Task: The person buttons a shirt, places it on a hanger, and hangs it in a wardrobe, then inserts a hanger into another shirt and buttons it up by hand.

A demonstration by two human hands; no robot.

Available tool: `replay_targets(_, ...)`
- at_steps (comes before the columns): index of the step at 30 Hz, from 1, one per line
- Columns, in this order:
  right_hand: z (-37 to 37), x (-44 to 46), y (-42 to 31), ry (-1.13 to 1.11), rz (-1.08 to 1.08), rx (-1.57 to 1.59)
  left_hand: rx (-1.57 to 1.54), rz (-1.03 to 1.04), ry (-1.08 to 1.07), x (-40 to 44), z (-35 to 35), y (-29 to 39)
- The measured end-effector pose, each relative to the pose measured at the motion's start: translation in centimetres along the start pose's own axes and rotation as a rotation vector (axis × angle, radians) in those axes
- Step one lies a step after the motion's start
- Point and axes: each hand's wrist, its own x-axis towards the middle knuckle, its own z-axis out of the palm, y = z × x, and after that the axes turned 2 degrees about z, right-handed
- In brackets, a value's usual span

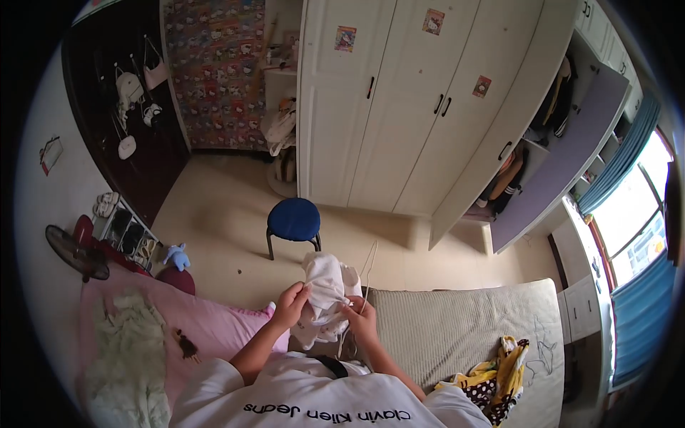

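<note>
One white cloth [325, 274] sits between left hand [290, 304] and right hand [362, 319], both pinching it, long axis roughly fore-aft, neither clearly nearer.

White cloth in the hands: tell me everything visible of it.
The white cloth looks soft and is bunched and creased, with small faint marks toward its lower edge. The left hand and the right hand grip it from either side, in front of the person's shirt. A thin pale cord rises beside it; whether they are joined is unclear.
</note>
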Motion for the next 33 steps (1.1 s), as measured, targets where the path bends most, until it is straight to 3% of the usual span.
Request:
replay_targets(9, 0.3, 8.4, -3.6, 0.053, 0.007, 0.023, -0.089, -0.095, 0.028, 10.5, 0.2, -1.8)
replay_targets(14, -2.1, 14.4, -6.6, 0.097, 0.08, 0.062, -0.295, -0.191, 0.017, 17.1, 3.6, -3.4)
replay_targets(21, -8.1, 23.2, -12.2, 0.076, 0.015, 0.199, -0.265, -0.184, -0.056, 28.6, 9.8, -2.3)
replay_targets(30, -17.3, 28.7, -21.4, 0.178, -0.186, 0.369, -0.357, -0.016, -0.387, 40.3, 20.5, 0.3)
replay_targets(31, -18.2, 28.9, -21.9, 0.19, -0.201, 0.361, -0.38, -0.092, -0.522, 40.9, 21.1, -1.5)
replay_targets(33, -19.8, 29.4, -22.5, 0.226, -0.212, 0.361, -0.248, -0.006, -0.658, 41.9, 23.4, -2.2)
